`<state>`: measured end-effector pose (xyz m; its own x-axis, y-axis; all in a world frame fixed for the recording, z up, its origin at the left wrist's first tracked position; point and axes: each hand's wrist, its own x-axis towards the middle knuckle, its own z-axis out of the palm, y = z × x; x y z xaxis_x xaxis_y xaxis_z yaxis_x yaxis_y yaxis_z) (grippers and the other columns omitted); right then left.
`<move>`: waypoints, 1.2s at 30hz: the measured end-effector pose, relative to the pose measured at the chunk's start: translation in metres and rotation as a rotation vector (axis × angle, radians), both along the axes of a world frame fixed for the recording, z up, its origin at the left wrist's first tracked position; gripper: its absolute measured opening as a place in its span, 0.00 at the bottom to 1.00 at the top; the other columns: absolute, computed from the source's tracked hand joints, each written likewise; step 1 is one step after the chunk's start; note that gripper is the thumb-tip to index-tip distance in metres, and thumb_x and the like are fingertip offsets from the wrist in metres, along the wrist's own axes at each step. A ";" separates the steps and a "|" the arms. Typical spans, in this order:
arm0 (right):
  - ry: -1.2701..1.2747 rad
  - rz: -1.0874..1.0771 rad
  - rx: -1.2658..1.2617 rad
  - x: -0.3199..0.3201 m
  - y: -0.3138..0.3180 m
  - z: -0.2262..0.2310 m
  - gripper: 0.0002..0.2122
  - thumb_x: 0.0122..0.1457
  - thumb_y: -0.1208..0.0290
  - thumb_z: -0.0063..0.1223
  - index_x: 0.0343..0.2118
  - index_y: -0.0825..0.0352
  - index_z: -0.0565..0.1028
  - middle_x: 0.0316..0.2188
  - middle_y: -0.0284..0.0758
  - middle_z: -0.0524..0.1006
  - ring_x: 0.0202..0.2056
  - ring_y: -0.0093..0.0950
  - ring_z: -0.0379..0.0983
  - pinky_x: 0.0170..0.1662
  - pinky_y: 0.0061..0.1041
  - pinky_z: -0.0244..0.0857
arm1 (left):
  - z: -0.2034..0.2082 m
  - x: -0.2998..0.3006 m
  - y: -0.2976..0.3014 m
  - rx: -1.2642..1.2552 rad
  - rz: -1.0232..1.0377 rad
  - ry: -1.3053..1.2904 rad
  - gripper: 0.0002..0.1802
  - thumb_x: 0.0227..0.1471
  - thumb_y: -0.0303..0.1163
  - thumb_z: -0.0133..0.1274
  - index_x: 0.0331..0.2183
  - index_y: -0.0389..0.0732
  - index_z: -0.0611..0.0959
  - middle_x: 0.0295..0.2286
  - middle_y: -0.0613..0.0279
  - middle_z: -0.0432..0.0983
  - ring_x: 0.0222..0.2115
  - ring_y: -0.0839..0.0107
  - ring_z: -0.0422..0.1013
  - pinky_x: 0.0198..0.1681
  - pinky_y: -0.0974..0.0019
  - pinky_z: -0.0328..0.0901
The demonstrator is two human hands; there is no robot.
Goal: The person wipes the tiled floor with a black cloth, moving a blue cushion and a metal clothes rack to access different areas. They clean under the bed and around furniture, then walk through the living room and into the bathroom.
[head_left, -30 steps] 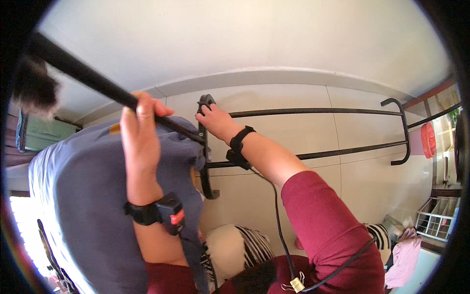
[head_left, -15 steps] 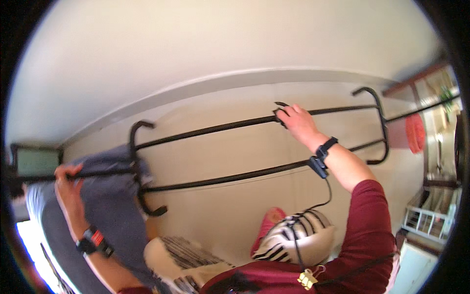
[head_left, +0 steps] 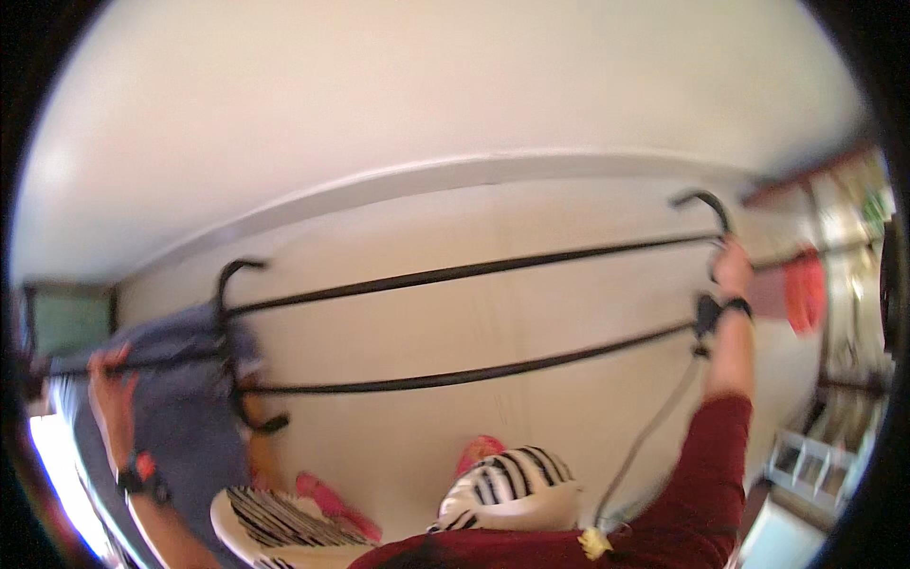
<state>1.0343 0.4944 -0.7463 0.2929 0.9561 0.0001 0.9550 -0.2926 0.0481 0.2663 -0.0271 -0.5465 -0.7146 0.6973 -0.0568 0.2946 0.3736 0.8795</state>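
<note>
A black metal rack (head_left: 455,274) with two long bars and curved, hooked ends stretches across in front of me. At the far left my left hand (head_left: 112,389) wraps round the pole that runs out past the rack's left end. My right hand (head_left: 732,268) is closed on the right end of the rack, just below its upper hook. Its fingers are partly hidden and slightly blurred. On my right wrist, a dark strap carries a small black device (head_left: 706,315), from which a cable (head_left: 654,422) hangs down.
Dark blue cloth (head_left: 175,427) spreads under the left pole. A pale wall (head_left: 455,76) rises beyond the floor. Pink slippers (head_left: 336,505) are on my feet. At the right are a red round object (head_left: 806,292) and a white basket-like rack (head_left: 806,465).
My right hand has moved right, from the middle of the upper bar to the rack's right end. The rack has shifted slightly left and down in view; my left hand stays on its pole.
</note>
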 end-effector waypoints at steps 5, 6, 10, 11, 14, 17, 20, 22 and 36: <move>0.673 0.687 -0.002 -0.179 -0.019 -0.009 0.19 0.54 0.76 0.47 0.50 0.65 0.63 0.43 0.43 0.73 0.45 0.36 0.70 0.49 0.32 0.61 | 0.012 0.018 0.013 -0.075 0.118 0.182 0.11 0.58 0.38 0.43 0.28 0.42 0.70 0.29 0.64 0.68 0.45 0.65 0.68 0.45 0.58 0.60; 0.782 0.902 -0.057 -0.238 -0.034 -0.018 0.19 0.54 0.77 0.46 0.50 0.65 0.64 0.45 0.42 0.71 0.45 0.36 0.69 0.48 0.32 0.62 | 0.007 0.020 0.019 0.092 0.232 0.056 0.14 0.58 0.40 0.42 0.25 0.43 0.69 0.25 0.65 0.66 0.37 0.68 0.67 0.45 0.56 0.60; 1.074 1.556 -0.113 -0.500 -0.123 -0.024 0.18 0.49 0.79 0.49 0.46 0.66 0.65 0.40 0.43 0.71 0.45 0.40 0.66 0.48 0.33 0.60 | -0.011 0.011 0.038 0.455 0.293 -0.123 0.20 0.58 0.42 0.42 0.18 0.43 0.64 0.15 0.70 0.58 0.21 0.72 0.64 0.40 0.57 0.65; 1.102 1.575 -0.125 -0.558 -0.149 -0.022 0.17 0.49 0.79 0.49 0.44 0.67 0.65 0.40 0.44 0.71 0.43 0.42 0.67 0.47 0.35 0.61 | -0.014 0.008 0.043 0.482 0.275 -0.119 0.21 0.58 0.42 0.42 0.18 0.43 0.64 0.14 0.70 0.56 0.19 0.73 0.62 0.40 0.57 0.65; 1.158 1.536 -0.160 -0.689 -0.229 -0.013 0.15 0.49 0.78 0.49 0.41 0.68 0.67 0.37 0.46 0.72 0.40 0.44 0.68 0.44 0.37 0.62 | -0.021 0.005 0.046 0.474 0.321 -0.124 0.23 0.58 0.43 0.42 0.15 0.44 0.61 0.12 0.71 0.52 0.16 0.76 0.57 0.41 0.57 0.65; 0.749 1.676 -0.274 -0.745 -0.289 -0.023 0.12 0.48 0.77 0.49 0.38 0.68 0.68 0.35 0.46 0.72 0.39 0.47 0.67 0.43 0.40 0.63 | -0.023 0.007 0.046 0.393 0.264 -0.098 0.24 0.60 0.45 0.38 0.15 0.46 0.57 0.13 0.70 0.50 0.17 0.75 0.55 0.42 0.55 0.64; 0.754 1.508 -0.295 -0.775 -0.293 -0.039 0.10 0.46 0.76 0.49 0.34 0.68 0.71 0.34 0.47 0.73 0.38 0.48 0.68 0.41 0.41 0.64 | -0.019 0.011 0.044 0.416 0.297 -0.089 0.24 0.60 0.45 0.37 0.16 0.46 0.57 0.13 0.70 0.50 0.17 0.75 0.54 0.43 0.55 0.63; 0.626 1.458 -0.498 -0.799 -0.267 -0.054 0.10 0.47 0.76 0.47 0.32 0.70 0.75 0.36 0.50 0.74 0.39 0.46 0.71 0.43 0.39 0.66 | -0.018 0.012 0.044 0.393 0.259 -0.090 0.24 0.60 0.45 0.36 0.16 0.45 0.57 0.13 0.70 0.50 0.17 0.75 0.54 0.44 0.54 0.63; 0.703 1.465 -0.861 -0.828 -0.217 -0.090 0.10 0.49 0.77 0.42 0.32 0.70 0.75 0.28 0.40 0.76 0.31 0.31 0.71 0.36 0.30 0.66 | -0.021 0.000 0.036 0.348 0.145 -0.071 0.27 0.58 0.50 0.39 0.14 0.42 0.64 0.12 0.71 0.58 0.17 0.76 0.62 0.43 0.58 0.62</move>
<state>0.2063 0.2778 -0.8363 -0.9472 0.0825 -0.3097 0.2982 0.5811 -0.7572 0.2659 0.0089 -0.5673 -0.8099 0.5756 0.1125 0.1945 0.0827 0.9774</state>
